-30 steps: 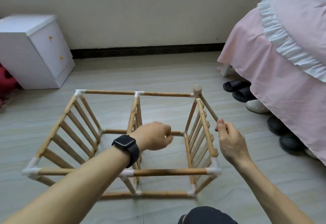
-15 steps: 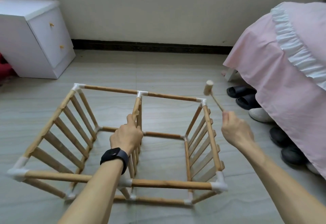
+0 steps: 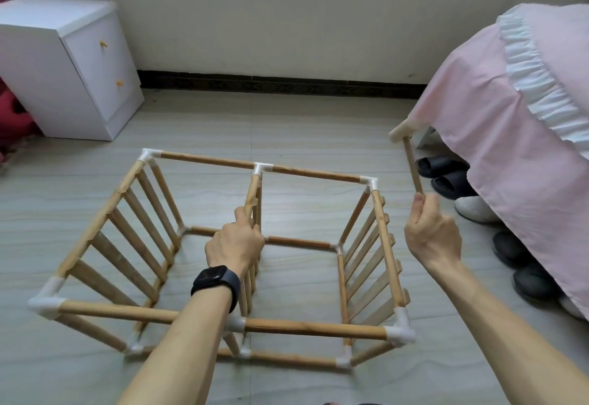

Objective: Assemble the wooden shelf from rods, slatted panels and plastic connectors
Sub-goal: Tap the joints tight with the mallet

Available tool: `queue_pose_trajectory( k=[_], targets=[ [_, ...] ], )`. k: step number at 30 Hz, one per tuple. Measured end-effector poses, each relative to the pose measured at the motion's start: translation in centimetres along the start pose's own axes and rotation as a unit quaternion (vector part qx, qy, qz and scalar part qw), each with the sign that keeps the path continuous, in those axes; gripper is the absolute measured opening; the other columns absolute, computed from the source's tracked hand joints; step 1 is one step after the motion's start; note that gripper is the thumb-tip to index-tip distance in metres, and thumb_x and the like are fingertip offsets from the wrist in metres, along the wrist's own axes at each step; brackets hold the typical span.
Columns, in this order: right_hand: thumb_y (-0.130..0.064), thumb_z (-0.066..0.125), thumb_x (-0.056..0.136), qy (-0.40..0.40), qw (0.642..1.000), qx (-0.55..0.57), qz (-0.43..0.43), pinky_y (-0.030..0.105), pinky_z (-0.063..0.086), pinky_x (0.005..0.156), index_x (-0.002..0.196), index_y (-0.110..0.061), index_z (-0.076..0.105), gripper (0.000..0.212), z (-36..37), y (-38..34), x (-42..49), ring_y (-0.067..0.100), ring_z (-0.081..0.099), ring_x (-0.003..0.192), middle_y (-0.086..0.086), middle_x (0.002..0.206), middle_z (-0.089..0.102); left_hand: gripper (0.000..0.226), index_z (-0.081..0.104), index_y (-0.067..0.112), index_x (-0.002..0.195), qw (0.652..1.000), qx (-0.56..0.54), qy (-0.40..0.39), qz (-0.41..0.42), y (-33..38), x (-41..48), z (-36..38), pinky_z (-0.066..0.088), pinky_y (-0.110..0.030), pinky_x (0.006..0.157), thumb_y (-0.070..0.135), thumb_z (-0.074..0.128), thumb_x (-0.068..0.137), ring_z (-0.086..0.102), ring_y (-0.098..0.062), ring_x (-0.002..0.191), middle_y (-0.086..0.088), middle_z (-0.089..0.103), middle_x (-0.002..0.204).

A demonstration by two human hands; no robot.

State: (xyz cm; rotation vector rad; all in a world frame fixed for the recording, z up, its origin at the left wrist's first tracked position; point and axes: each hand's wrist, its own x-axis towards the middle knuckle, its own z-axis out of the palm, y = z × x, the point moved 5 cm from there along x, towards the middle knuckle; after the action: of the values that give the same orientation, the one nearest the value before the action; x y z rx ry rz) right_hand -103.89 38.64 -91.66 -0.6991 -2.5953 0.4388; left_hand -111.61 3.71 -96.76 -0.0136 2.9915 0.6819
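Shelf frame (image 3: pixel 306 328) lies on the floor (image 3: pixel 287 124) between cabinet (image 3: pixel 63 63) and bed (image 3: pixel 510 117), long axis left to right. Three slatted panels: left (image 3: pixel 127 239), middle (image 3: pixel 253 194), right (image 3: pixel 379 245). Round wooden rods, white plastic connectors (image 3: pixel 400 333). Left grip (image 3: pixel 234 245) curls round the middle panel's top rail. Right grip (image 3: pixel 432 235) pinches one wooden mallet (image 3: pixel 412 162) by the handle end, head up and away.

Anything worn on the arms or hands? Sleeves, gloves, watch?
No gloves on the left hand or the right hand, no visible rings, no sleeves in view on either forearm. The left wrist carries a black watch with a dark rectangular face and a black band. Nothing on the right wrist.
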Motion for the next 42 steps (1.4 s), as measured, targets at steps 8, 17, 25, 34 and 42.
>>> queue_pose_trajectory(
  k=[8, 17, 25, 34, 42],
  targets=[
    [-0.044, 0.023, 0.109, -0.064, 0.998, 0.010, -0.010, 0.030, 0.031, 0.047, 0.083, -0.016, 0.050, 0.047, 0.0, -1.9, -1.7, 0.018, 0.051, 0.052, 0.002, 0.061, 0.055, 0.060, 0.002, 0.032, 0.157, 0.999, -0.023, -0.015, 0.022, 0.4, -1.2, -0.2, 0.058, -0.046, 0.071, 0.034, 0.034, 0.106, 0.062, -0.025, 0.077, -0.006, 0.061, 0.091],
    [-0.044, 0.032, 0.108, -0.205, 0.957, 0.167, -0.123, 0.035, 0.042, 0.047, 0.086, -0.023, 0.053, 0.036, 5.5, -13.5, -6.6, 0.014, 0.051, 0.052, 0.002, 0.066, 0.060, 0.089, -0.023, 0.042, 0.154, 0.995, -0.075, -0.066, -0.006, 0.4, -6.8, 1.1, 0.056, -0.049, 0.085, 0.021, 0.042, 0.096, 0.062, -0.028, 0.095, -0.008, 0.053, 0.129],
    [-0.046, 0.029, 0.109, -0.067, 0.930, 0.298, -0.206, 0.020, 0.034, 0.035, 0.085, -0.028, 0.046, 0.034, 3.4, -18.8, -5.6, 0.008, 0.049, 0.040, -0.004, 0.053, 0.051, 0.097, -0.025, 0.043, 0.153, 0.996, -0.069, -0.057, -0.027, 0.3, -6.7, 1.6, 0.052, -0.042, 0.072, 0.015, 0.045, 0.093, 0.061, -0.029, 0.084, -0.008, 0.061, 0.109],
    [-0.044, 0.027, 0.108, -0.107, 0.949, 0.215, -0.205, 0.024, 0.035, 0.035, 0.086, -0.020, 0.048, 0.039, 5.1, -17.8, -6.1, 0.018, 0.052, 0.042, 0.001, 0.053, 0.054, 0.098, -0.026, 0.046, 0.151, 0.996, -0.078, -0.039, -0.030, 0.3, -6.2, 1.9, 0.043, -0.039, 0.065, 0.016, 0.046, 0.092, 0.051, -0.025, 0.071, -0.005, 0.056, 0.097],
    [-0.041, 0.023, 0.109, -0.164, 0.968, 0.099, -0.161, 0.029, 0.041, 0.042, 0.089, -0.014, 0.052, 0.045, 6.3, -17.1, -5.7, 0.012, 0.052, 0.046, 0.003, 0.059, 0.056, 0.098, -0.025, 0.042, 0.152, 0.996, -0.073, -0.044, -0.024, 0.3, -5.9, 2.2, 0.047, -0.038, 0.067, 0.018, 0.048, 0.091, 0.054, -0.025, 0.075, -0.003, 0.053, 0.095]
  ],
)
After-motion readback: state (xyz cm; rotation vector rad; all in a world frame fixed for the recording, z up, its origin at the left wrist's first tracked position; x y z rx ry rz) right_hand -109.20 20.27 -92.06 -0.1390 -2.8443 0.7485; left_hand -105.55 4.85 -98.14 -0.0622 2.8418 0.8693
